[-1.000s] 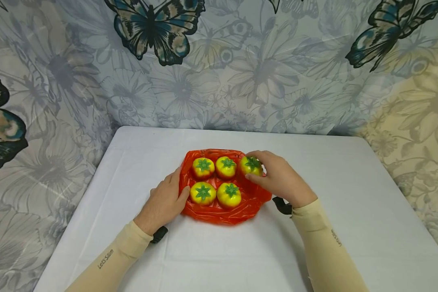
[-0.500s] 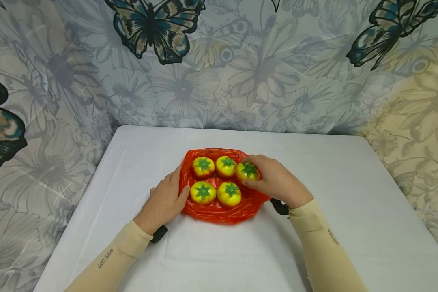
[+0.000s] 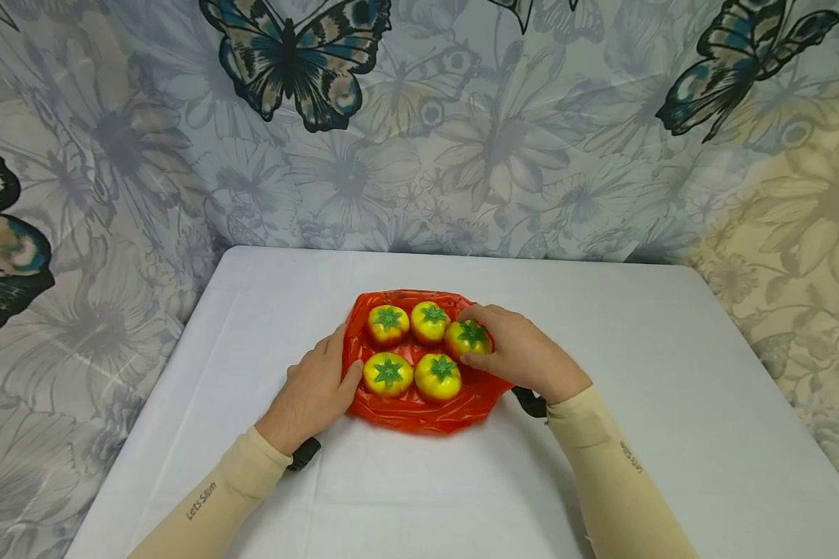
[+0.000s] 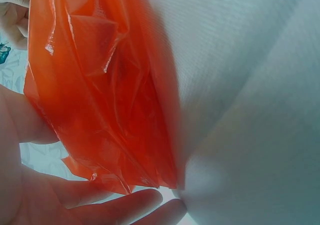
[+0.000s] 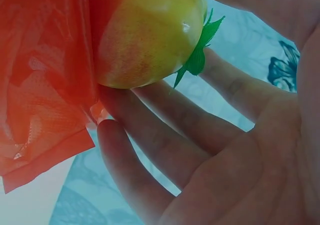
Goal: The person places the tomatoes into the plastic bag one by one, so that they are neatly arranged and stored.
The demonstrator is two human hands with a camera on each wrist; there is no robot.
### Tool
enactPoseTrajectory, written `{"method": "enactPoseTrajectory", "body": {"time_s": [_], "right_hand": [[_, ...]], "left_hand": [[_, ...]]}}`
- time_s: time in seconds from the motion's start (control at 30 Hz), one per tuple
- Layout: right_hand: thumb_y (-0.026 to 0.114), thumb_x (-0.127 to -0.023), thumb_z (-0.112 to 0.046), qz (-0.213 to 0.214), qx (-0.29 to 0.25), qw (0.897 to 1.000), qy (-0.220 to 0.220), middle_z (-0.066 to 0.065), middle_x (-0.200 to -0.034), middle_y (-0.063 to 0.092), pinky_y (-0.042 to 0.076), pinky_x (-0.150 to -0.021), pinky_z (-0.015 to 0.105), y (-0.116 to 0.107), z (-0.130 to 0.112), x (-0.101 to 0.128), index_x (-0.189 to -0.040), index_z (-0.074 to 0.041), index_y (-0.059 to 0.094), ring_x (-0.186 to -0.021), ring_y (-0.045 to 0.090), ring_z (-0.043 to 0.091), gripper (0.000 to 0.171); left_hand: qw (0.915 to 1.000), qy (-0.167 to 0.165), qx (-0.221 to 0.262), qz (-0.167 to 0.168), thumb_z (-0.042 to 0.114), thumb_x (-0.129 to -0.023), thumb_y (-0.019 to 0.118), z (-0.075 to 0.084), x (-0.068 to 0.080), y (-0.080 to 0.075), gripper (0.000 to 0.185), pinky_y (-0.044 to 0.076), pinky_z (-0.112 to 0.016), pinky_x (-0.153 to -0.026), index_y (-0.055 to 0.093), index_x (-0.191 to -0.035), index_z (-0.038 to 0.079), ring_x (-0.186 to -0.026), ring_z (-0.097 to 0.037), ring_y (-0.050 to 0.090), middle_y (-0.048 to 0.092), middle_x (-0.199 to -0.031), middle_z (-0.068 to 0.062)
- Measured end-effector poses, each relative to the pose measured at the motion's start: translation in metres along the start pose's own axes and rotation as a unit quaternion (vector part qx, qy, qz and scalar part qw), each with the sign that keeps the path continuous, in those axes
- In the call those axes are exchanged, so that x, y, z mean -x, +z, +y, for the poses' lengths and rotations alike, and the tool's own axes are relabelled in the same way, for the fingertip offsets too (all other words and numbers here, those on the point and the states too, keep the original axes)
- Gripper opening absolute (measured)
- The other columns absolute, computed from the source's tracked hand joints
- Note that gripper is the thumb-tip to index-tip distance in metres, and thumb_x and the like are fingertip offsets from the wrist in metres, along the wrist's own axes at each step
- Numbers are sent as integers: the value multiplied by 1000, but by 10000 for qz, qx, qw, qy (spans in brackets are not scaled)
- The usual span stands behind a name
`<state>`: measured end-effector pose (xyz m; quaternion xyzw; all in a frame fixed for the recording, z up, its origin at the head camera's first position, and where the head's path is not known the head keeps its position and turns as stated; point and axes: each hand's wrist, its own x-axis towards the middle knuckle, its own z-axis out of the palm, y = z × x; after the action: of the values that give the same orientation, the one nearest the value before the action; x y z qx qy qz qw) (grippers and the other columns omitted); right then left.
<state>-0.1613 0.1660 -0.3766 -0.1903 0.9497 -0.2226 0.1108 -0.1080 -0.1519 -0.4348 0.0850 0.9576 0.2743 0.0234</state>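
A red plastic bag (image 3: 419, 423), spread into a shallow basin shape, holds several yellow-and-red artificial tomatoes with green star-shaped tops. My right hand (image 3: 527, 353) grips the tomato (image 3: 470, 335) at the bag's right side, thumb at the near side and fingers at the far side. In the right wrist view this tomato (image 5: 150, 35) stands above the bag's wall, its leafy top toward the palm. My left hand (image 3: 315, 388) holds the bag's left side, with the thumb over the rim; in the left wrist view its fingers (image 4: 115, 205) lie along the outside of the crinkled plastic.
The bag lies mid-table on a white cloth (image 3: 419, 497). Behind and beside the table hangs a pale floral backdrop (image 3: 461, 155) with butterflies. Another tomato (image 3: 438, 378) sits close to the gripped one. A dark strap (image 3: 529, 401) shows at the right wrist.
My right hand has brought its tomato left and toward me, in from the bag's right rim to beside the others. The left hand keeps its hold on the bag.
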Motion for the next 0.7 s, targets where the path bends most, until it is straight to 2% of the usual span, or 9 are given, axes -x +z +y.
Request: {"method": "enactPoseTrajectory", "body": {"time_s": [0.27, 0.7], "right_hand": [[83, -95, -27, -65, 0, 9999, -92, 9, -136, 69, 58, -108, 55, 3, 2, -5, -142, -16, 62, -123, 66, 30, 52], [82, -96, -31, -146, 71, 9998, 79, 8, -138, 68, 57, -111, 54, 10, 1, -10, -142, -18, 62, -127, 65, 29, 52]], "left_hand": [[10000, 15, -39, 47, 35, -110, 55, 0, 1, -1, 75, 50, -76, -105, 26, -170, 0, -139, -47, 60, 52, -162, -24], [9999, -8, -113, 83, 34, -110, 54, 0, 0, 0, 74, 50, -76, -102, 27, -170, 0, -137, -49, 61, 53, -160, -25]]}}
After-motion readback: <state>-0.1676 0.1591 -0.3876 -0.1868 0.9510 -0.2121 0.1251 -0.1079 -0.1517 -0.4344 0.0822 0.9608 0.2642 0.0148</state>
